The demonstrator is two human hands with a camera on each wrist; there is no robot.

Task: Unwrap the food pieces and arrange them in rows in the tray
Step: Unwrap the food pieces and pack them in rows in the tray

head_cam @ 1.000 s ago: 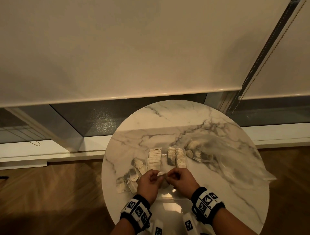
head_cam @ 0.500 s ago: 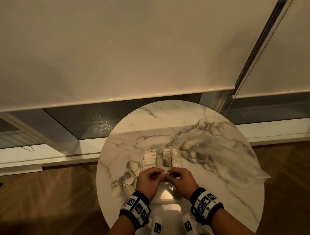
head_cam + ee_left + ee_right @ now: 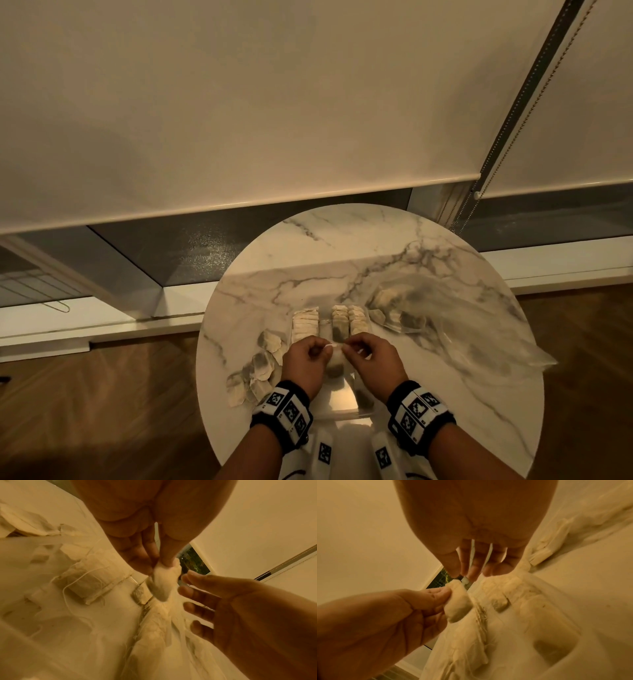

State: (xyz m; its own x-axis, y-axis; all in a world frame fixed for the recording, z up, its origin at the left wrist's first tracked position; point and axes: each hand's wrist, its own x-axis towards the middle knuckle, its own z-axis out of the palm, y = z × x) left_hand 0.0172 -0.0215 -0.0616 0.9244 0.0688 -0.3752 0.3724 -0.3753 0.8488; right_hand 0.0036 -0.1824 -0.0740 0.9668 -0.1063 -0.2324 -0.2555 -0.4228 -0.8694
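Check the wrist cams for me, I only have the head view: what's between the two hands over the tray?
Observer: Left wrist view shows the left hand pinching the top of a pale pouch, which hangs below its grip.
Operator: Right hand on the pouch too?
Observer: No. In the right wrist view the right hand pinches a small white tag just above the pouch, between thumb and forefinger.
Operator: What's under them?
Observer: A row of pouches with loose strings lies in the tray, right below the hanging one.
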